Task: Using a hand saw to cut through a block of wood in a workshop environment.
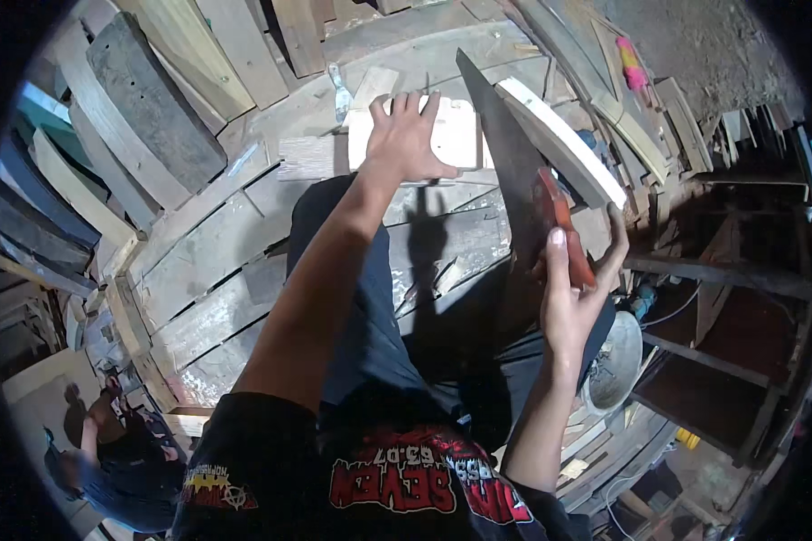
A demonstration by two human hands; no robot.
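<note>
At the far left, another person (108,442) crouches low beside stacked planks (144,108). My left hand (408,135) lies flat on a pale wooden block (456,135), fingers (404,104) spread apart, pressing it onto the plank counter (216,261). A small scraper (340,93) lies just beyond it. My right hand (573,288) is clamped on the red handle (564,221) of a handsaw (505,153), its blade standing beside the block's right edge against a white board (564,144).
</note>
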